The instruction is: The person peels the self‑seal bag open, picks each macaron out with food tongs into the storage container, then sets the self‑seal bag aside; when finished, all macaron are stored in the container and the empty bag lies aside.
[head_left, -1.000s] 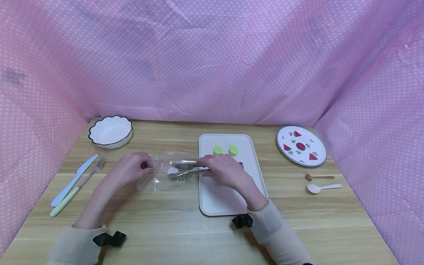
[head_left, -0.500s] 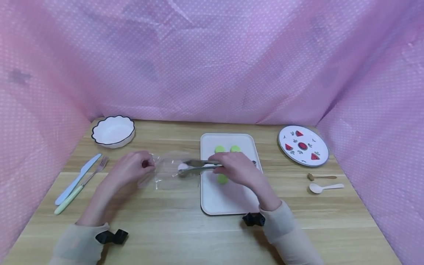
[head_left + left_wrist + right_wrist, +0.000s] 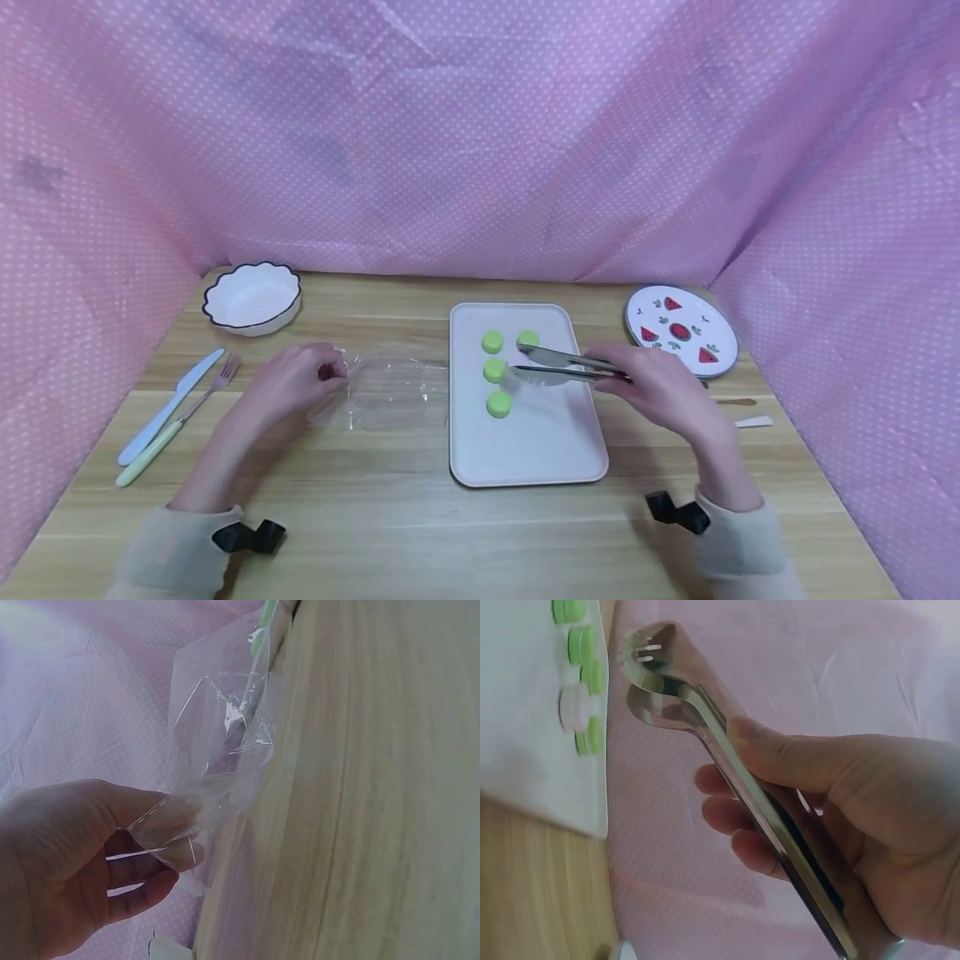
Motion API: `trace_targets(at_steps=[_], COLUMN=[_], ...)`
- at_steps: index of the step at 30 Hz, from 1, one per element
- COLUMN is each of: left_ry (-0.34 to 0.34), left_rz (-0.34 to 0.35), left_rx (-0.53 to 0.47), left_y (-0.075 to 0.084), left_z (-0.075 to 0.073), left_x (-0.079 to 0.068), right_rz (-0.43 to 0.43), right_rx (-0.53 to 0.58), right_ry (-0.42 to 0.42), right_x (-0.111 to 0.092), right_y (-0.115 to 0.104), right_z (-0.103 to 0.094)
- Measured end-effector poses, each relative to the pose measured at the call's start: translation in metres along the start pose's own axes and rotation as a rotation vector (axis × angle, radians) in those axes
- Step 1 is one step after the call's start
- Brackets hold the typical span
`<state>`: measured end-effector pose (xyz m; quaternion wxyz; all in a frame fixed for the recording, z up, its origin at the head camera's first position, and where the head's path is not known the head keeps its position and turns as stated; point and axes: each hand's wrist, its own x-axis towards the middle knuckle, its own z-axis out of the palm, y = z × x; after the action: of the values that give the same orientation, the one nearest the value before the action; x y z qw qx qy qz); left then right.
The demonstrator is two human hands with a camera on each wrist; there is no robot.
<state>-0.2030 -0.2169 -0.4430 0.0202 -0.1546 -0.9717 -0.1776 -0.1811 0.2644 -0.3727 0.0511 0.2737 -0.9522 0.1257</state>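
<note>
My left hand point(image 3: 300, 379) pinches one end of a clear plastic bag point(image 3: 397, 392) between thumb and fingers. The bag point(image 3: 217, 742) stretches toward the tray, with nothing visible inside. In my right hand point(image 3: 652, 383) are metal food tongs point(image 3: 558, 367), held over the right half of the white tray point(image 3: 525, 450). One of their ends is spoon-shaped and the other is slotted; in the right wrist view the ends of the tongs point(image 3: 705, 727) stand apart, with nothing visible between. Several green macarons point(image 3: 498, 404) lie on the tray, with a pale pink one point(image 3: 574, 707) among them.
A scalloped white bowl point(image 3: 252, 298) stands at the back left, above a blue knife point(image 3: 171, 408) and a green-handled fork point(image 3: 176, 423). Watermelon-patterned plates point(image 3: 682, 332) are at the back right. Two small utensils, including a white spoon point(image 3: 753, 422), are partly behind my right hand.
My right hand has drawn the tongs rightward out of the bag and over the tray. The pale round thing at their tips no longer shows in the bag. My left hand has stayed in place.
</note>
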Motion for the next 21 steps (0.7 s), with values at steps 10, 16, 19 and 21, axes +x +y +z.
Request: trace_targets(at_steps=[10,16,19,21], left_ry=[-0.007,-0.014,-0.011,-0.007], left_rz=[-0.004,-0.012,-0.007,-0.003], left_rx=[0.000,-0.017,-0.018,-0.021], left_y=[-0.001,0.001,0.002,0.002], left_z=[-0.001,-0.002,-0.003,-0.003], left_x=[-0.001,-0.004,-0.004,-0.004], right_rz=[0.025,0.049,0.055,0.055], right_rx=[0.005,0.015,0.007,0.000], right_ry=[-0.111,-0.171,-0.177,-0.177], right_x=[-0.016,-0.014,-0.014,-0.014], right_y=[0.012,0.009,0.009,0.009], right_z=[-0.002,0.002,0.003,0.004])
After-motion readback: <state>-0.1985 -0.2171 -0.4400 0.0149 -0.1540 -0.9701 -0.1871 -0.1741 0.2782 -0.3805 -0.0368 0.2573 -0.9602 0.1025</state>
